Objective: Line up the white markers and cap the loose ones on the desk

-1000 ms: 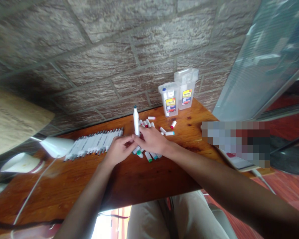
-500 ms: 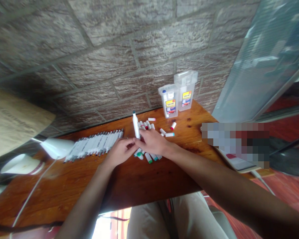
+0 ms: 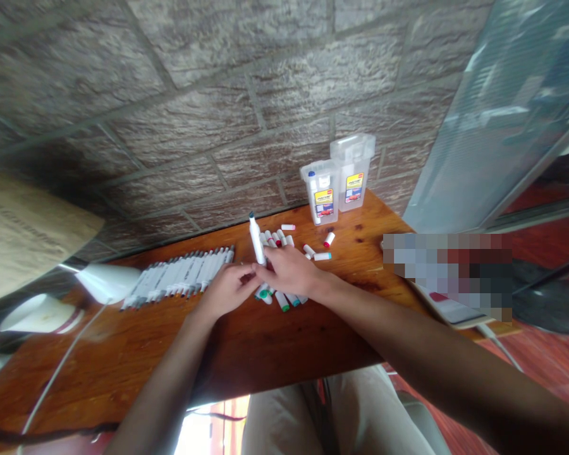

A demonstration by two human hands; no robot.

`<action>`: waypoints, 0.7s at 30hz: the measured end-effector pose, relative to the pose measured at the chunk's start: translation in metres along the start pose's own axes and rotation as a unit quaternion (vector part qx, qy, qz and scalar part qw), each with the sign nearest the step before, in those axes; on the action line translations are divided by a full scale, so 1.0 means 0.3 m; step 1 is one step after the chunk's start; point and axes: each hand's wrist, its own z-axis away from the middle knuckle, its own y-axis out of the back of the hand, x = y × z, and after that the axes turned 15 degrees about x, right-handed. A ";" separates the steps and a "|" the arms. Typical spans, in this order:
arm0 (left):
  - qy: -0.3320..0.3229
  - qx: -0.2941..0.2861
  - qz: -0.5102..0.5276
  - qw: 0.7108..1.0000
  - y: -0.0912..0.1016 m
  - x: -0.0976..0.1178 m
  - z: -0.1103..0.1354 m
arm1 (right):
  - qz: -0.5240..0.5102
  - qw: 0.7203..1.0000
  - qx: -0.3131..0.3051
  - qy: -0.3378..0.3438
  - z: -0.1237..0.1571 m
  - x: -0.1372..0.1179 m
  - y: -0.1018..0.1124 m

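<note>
My right hand (image 3: 291, 270) pinches a white marker (image 3: 256, 239) that stands nearly upright, its dark tip pointing up and leaning slightly left. My left hand (image 3: 227, 287) is closed right beside it, its fingertips meeting the marker's lower end; what it holds there is hidden. Several loose marker caps (image 3: 284, 298) with green, red and teal ends lie on the wooden table (image 3: 313, 335) under and behind both hands.
A row of several white markers (image 3: 180, 277) lies to the left. Two clear plastic marker cases (image 3: 339, 180) stand by the stone wall at the back. A white lamp-like object (image 3: 107, 279) and a cable (image 3: 61, 363) sit at the left. Papers lie at the right edge.
The upright marker has tilted slightly to the left and shifted a little left. Both hands stay together at its base.
</note>
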 end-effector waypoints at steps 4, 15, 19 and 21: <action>-0.001 0.005 0.004 1.000 -0.001 0.001 0.000 | -0.001 1.000 -0.002 -0.001 0.002 0.000 0.003; -0.006 -0.002 0.002 1.000 -0.006 -0.003 0.001 | -0.003 1.000 -0.012 0.006 0.001 0.001 -0.005; -0.006 -0.001 0.012 1.000 -0.007 0.000 -0.001 | -0.002 1.000 -0.008 0.022 0.002 0.000 -0.003; -0.003 0.000 0.016 1.000 -0.006 0.002 -0.001 | 0.002 0.999 -0.004 0.032 0.003 0.000 0.000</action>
